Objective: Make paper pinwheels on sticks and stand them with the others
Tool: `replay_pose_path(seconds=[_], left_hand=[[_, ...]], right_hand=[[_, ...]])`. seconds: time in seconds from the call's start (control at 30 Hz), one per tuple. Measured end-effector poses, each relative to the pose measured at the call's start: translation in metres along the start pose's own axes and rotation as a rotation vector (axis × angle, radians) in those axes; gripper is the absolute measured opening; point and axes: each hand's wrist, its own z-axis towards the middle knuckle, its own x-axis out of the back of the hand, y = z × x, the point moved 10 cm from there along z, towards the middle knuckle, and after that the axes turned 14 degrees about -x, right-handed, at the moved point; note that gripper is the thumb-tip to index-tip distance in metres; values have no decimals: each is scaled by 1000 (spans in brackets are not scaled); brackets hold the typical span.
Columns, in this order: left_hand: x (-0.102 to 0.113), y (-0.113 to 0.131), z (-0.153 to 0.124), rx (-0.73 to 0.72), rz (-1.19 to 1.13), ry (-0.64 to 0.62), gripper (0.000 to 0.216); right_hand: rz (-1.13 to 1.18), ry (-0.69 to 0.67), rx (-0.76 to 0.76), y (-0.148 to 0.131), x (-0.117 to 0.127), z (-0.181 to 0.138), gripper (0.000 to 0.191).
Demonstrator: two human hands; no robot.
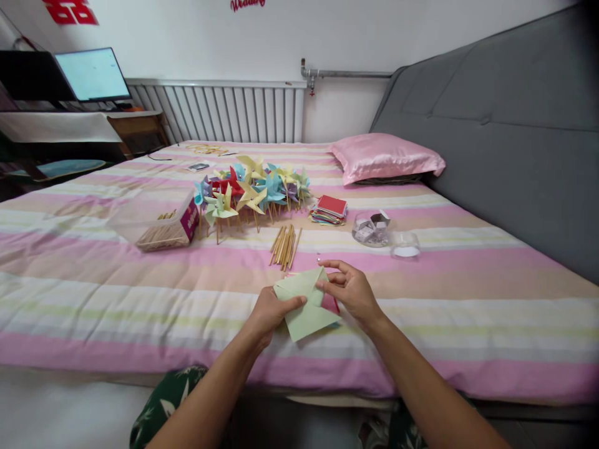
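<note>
Both my hands hold a pale green sheet of paper [306,308] above the near edge of the striped bed [93,299]. My left hand [269,315] pinches its left side, thumb on top. My right hand [350,290] grips a folded corner near the top right, fingers curled. Something red [331,304] peeks out under the paper by my right hand. A small pin [319,257] lies on the bed just beyond the paper.
A bundle of wooden sticks [284,245] lies ahead. Behind it stands a cluster of coloured paper pinwheels [250,190]. A clear box of sticks [161,227] is left, a stack of coloured paper [330,209] and clear containers [372,227] right. Pink pillow [386,156] at the grey headboard.
</note>
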Motion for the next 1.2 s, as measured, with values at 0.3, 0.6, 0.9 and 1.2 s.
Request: replay_pose_path(seconds=[0.3, 0.6, 0.9, 1.2], left_hand=[[1, 0, 0, -3, -15, 19, 36], [26, 11, 7, -75, -251, 262, 40], [25, 16, 7, -82, -343, 235, 42], [17, 12, 6, -62, -353, 187, 42]], right_hand=[[33, 152, 112, -16, 21, -3, 47], [-163, 25, 277, -33, -10, -28, 22], [-410, -164, 292, -7, -54, -29, 32], [-312, -131, 269, -2, -46, -22, 17]])
